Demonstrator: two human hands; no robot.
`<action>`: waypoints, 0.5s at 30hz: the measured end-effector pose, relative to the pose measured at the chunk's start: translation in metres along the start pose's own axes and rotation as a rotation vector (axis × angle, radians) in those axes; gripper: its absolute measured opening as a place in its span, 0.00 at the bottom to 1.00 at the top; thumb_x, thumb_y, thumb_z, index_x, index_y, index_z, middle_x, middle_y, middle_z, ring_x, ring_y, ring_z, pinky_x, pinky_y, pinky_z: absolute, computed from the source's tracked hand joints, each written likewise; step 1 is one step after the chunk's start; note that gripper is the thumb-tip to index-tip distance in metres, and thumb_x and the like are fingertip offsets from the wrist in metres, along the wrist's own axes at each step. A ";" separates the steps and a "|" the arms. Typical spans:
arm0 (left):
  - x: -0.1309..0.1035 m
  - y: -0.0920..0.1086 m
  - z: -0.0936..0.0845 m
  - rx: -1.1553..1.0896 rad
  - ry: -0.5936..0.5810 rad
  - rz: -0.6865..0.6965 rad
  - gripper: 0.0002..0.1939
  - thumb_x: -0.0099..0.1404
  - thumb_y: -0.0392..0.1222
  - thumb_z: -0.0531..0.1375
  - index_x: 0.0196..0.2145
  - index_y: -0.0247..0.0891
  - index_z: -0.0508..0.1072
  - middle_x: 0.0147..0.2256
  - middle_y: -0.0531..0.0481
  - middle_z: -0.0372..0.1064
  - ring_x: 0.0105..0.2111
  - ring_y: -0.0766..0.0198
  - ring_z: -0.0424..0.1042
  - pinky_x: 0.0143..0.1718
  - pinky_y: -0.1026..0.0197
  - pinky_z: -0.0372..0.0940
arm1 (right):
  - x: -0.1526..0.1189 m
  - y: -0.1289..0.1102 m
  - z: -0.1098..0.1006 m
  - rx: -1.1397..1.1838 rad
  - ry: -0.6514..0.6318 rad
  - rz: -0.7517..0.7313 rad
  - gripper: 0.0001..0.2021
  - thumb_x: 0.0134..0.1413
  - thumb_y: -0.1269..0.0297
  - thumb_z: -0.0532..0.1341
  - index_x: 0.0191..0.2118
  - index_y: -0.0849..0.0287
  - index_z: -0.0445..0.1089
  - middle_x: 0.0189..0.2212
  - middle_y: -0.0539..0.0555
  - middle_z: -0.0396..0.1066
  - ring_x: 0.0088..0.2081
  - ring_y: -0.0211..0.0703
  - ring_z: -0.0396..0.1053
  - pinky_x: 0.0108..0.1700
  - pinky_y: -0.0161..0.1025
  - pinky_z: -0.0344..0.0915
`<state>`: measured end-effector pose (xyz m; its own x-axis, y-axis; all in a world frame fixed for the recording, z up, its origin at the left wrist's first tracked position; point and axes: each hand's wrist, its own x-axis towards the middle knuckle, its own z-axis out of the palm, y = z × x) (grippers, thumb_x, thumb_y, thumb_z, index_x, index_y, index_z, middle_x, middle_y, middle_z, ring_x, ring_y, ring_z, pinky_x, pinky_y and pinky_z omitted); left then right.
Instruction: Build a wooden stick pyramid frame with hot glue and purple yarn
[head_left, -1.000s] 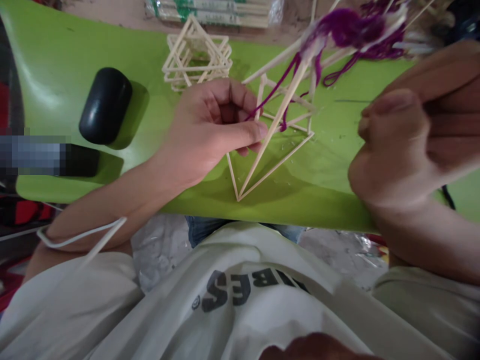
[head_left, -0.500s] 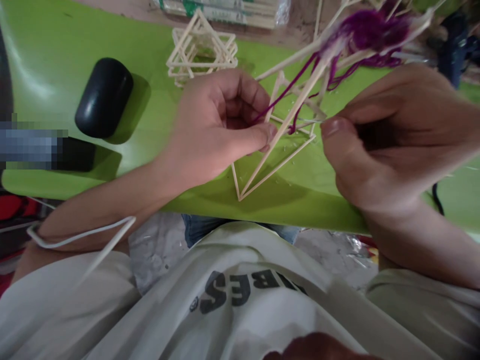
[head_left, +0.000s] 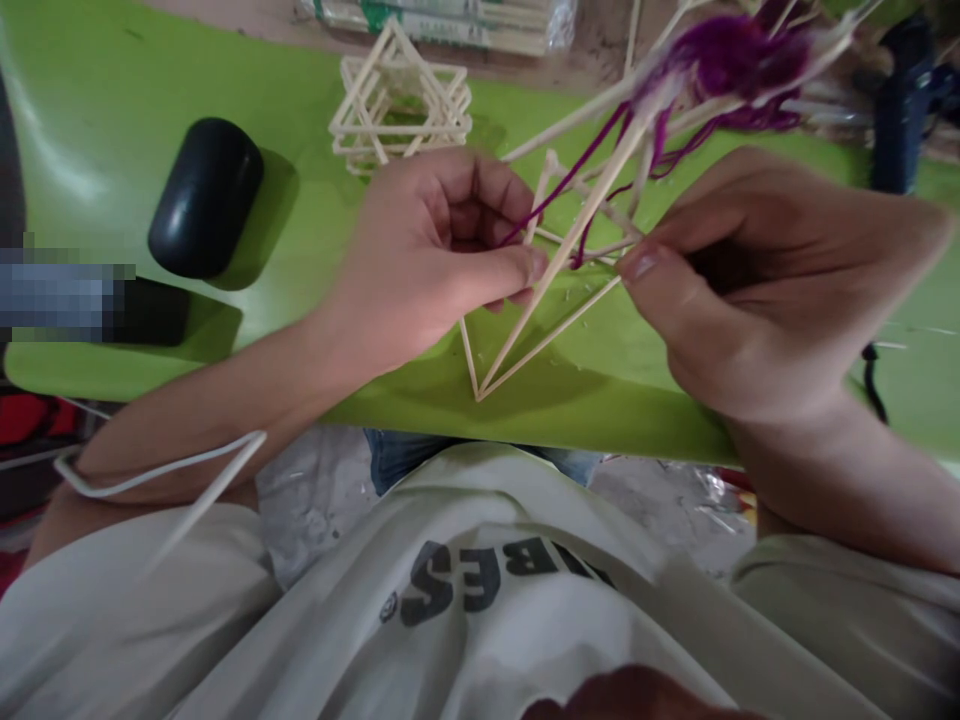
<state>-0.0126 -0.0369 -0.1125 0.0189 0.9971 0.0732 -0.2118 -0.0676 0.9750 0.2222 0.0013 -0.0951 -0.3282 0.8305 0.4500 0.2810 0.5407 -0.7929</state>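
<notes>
A large frame of thin wooden sticks [head_left: 559, 262] stands over the green table, one pointed corner near the front edge. Purple yarn [head_left: 739, 62] is bunched on its upper part, and strands hang down from it. My left hand [head_left: 457, 240] is closed, pinching the frame and a purple strand between thumb and fingers. To the right, my right hand [head_left: 757, 290] is closed in a pinch beside the frame's crosspiece; what lies between its fingertips is too small to make out.
On the green table [head_left: 82, 120] are a dark rounded object [head_left: 206, 197], a smaller stick structure [head_left: 401, 100] and a dark blue tool [head_left: 898, 105]. Packaged sticks [head_left: 450, 22] lie behind. A white band [head_left: 161, 465] hangs around my left forearm.
My right hand has moved slightly left, its fingertips now right beside the crosspiece. My left hand keeps its pinch almost in place.
</notes>
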 end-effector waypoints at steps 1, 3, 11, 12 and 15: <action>0.000 0.000 0.000 -0.008 -0.003 -0.003 0.11 0.61 0.29 0.78 0.38 0.35 0.82 0.31 0.51 0.79 0.28 0.62 0.82 0.27 0.64 0.78 | 0.000 0.001 -0.001 -0.008 -0.009 -0.005 0.10 0.64 0.61 0.76 0.30 0.44 0.81 0.28 0.52 0.75 0.32 0.50 0.69 0.46 0.58 0.74; -0.001 -0.001 0.000 -0.030 -0.014 -0.010 0.11 0.62 0.30 0.79 0.38 0.35 0.82 0.30 0.52 0.79 0.28 0.64 0.82 0.28 0.65 0.78 | 0.000 0.001 -0.002 -0.026 -0.017 -0.011 0.10 0.61 0.61 0.77 0.30 0.42 0.80 0.28 0.52 0.75 0.32 0.52 0.69 0.44 0.59 0.75; 0.000 -0.005 -0.002 -0.096 -0.038 -0.057 0.12 0.63 0.30 0.79 0.38 0.36 0.82 0.30 0.52 0.79 0.27 0.66 0.81 0.28 0.66 0.78 | -0.001 -0.001 -0.006 0.004 -0.042 0.009 0.11 0.64 0.63 0.75 0.29 0.46 0.79 0.28 0.51 0.73 0.33 0.48 0.67 0.46 0.56 0.75; 0.000 -0.005 -0.002 -0.110 -0.039 -0.059 0.12 0.63 0.29 0.79 0.38 0.35 0.82 0.30 0.52 0.79 0.27 0.66 0.81 0.28 0.66 0.78 | 0.000 0.000 -0.006 -0.011 -0.062 -0.004 0.12 0.64 0.64 0.74 0.29 0.46 0.78 0.27 0.51 0.72 0.34 0.48 0.66 0.45 0.56 0.74; -0.001 -0.003 -0.002 -0.135 -0.033 -0.080 0.12 0.63 0.27 0.78 0.40 0.34 0.81 0.32 0.52 0.80 0.28 0.65 0.82 0.28 0.65 0.79 | 0.003 0.005 -0.004 -0.036 -0.047 -0.150 0.12 0.60 0.69 0.74 0.28 0.47 0.76 0.23 0.49 0.68 0.30 0.46 0.66 0.35 0.51 0.67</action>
<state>-0.0134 -0.0374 -0.1162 0.0722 0.9974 0.0057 -0.3374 0.0190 0.9412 0.2262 0.0067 -0.0957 -0.4105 0.7331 0.5423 0.2572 0.6637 -0.7024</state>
